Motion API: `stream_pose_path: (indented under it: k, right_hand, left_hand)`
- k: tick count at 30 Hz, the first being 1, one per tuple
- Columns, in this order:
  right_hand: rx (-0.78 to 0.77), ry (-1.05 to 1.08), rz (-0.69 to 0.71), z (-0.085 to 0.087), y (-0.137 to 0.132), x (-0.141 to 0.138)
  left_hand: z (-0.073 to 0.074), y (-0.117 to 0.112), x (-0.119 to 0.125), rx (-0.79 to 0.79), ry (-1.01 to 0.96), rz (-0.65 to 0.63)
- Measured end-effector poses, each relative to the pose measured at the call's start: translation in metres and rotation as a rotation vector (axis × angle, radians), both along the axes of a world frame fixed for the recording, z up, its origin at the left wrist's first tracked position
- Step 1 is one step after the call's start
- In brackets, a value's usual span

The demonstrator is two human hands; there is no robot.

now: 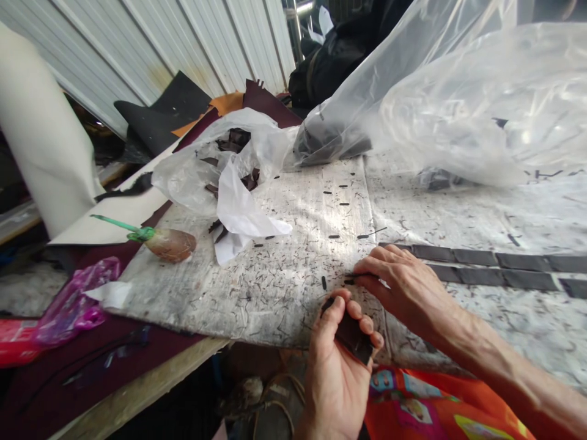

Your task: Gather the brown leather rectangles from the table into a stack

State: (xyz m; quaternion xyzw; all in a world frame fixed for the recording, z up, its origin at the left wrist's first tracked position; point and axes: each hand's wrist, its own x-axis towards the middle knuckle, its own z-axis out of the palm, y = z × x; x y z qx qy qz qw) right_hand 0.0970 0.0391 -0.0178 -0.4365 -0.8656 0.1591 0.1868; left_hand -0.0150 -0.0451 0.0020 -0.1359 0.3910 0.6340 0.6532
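Note:
My left hand (337, 360) is closed around a small stack of dark leather pieces (353, 339) at the near edge of a scarred white cutting board (275, 287). My right hand (403, 284) lies on the board just above it, fingers pinched on a thin dark strip (355, 276). To the right of that hand, two rows of dark rectangular cut pieces (499, 269) run along the board toward the right edge of the view. Small dark slot-shaped scraps (337, 205) are scattered over the middle of the board.
A clear plastic bag (220, 165) with dark scraps lies at the board's far left; a large plastic sheet (458, 98) covers the far right. A brown tool with a green handle (160, 241) rests at the left edge. Pink plastic (76, 302) and maroon material lie lower left.

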Motion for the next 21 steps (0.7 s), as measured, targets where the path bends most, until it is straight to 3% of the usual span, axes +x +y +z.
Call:
stream_pose_path:
  k: [3, 5, 8, 11, 14, 17, 21]
  right_hand:
    - [-0.031, 0.286, -0.066, -0.004, -0.002, 0.007]
    - [-0.061, 0.607, -0.212, -0.002, -0.003, 0.013]
    - [-0.323, 0.959, -0.357, 0.007, -0.002, 0.022]
    - [-0.750, 0.996, -0.227, 0.012, -0.005, 0.025]
    - [-0.923, 0.989, -0.149, 0.010, -0.015, 0.025]
    - [-0.902, 0.972, -0.130, 0.011, -0.029, 0.024]
    - [-0.580, 0.743, -0.127, 0.021, -0.045, 0.020]
  left_hand:
    - [-0.002, 0.001, 0.000, -0.004, 0.024, 0.023]
    - [-0.004, 0.001, 0.001, -0.007, 0.036, 0.029]
    - [-0.004, 0.002, 0.003, 0.004, 0.061, -0.001]
    - [-0.003, 0.003, 0.005, 0.016, 0.101, -0.009]
    - [-0.003, 0.003, 0.008, 0.060, 0.105, -0.015]
    - [-0.004, 0.003, 0.014, 0.167, 0.079, -0.066]
    - [-0.005, 0.003, 0.024, 0.260, 0.014, -0.147]
